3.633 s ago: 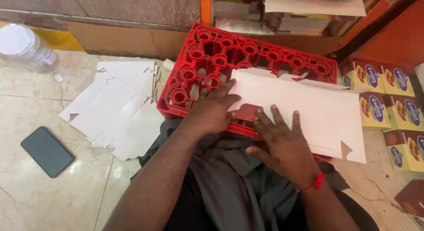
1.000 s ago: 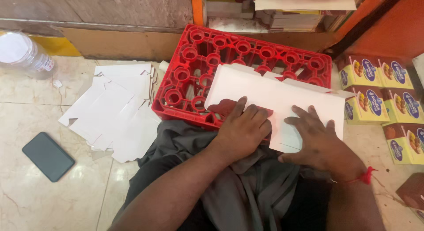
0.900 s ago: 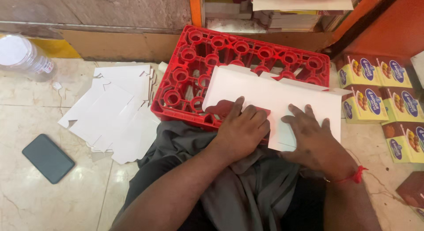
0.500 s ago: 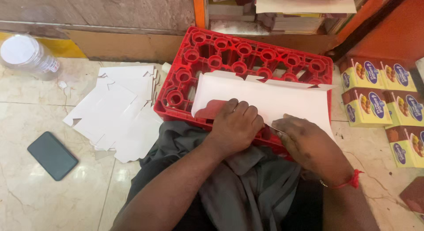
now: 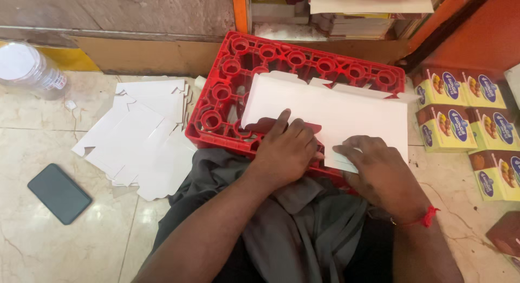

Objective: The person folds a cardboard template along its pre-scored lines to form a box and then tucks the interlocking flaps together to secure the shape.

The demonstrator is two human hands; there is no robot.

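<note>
On the red crate (image 5: 238, 77), across its near right part, lies the white card blank (image 5: 346, 112), flat side up with cut tabs along its far edge; both hands sit at the blank's near edge, closer together than 3.6 s ago, when they lay spread flat on a fully open sheet; the near strip now looks turned over on itself, so I judge a fold along that edge is being pressed in.

Left hand (image 5: 284, 150): palm down, fingers together, pressing the blank's near-left corner against the crate rim; flat pressure, not clamped around anything.

Right hand (image 5: 379, 172): fingers curled onto the blank's near-right edge, thumb side tucked at the folded strip; looks like a pinch on the card, but the underside is hidden, so I cannot tell for sure.

Left of the crate: a loose stack of flat blanks (image 5: 138, 142) on the floor, a dark phone (image 5: 59, 192) further left and nearer, a clear bottle (image 5: 27, 69) far-left.

Right of the crate: finished boxes (image 5: 466, 112), yellow-green, in rows.

Behind the crate: paper stacks (image 5: 352, 12) on a shelf.
</note>
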